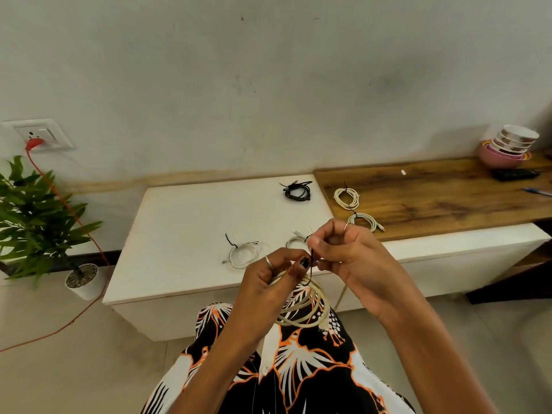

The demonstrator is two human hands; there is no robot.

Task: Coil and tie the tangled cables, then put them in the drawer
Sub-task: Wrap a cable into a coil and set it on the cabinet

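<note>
I have both hands raised close together above the near edge of the white worktop. My left hand grips a cream coiled cable at its top, fingers curled round the loops, and the coil hangs down from it over my patterned dress. My right hand pinches a thin black tie at the top of that coil, just beside my left thumb; the two hands nearly touch there.

I count six cable coils in all. Besides the one I hold, five lie on the surfaces, each with a black tie on it. On the white worktop: one black coil far and towards the right, one white coil near the middle, and one more white coil just right of it, partly hidden behind my hands. On the wooden worktop to the right: two cream coils, one farther and one nearer, close to each other by its left edge.

At the far right end of the wooden worktop stands one stack of bowls, with a dark flat object and a blue pen near it. On the left, one potted plant stands on the floor, and one orange cord runs from the wall socket down past it.
</note>
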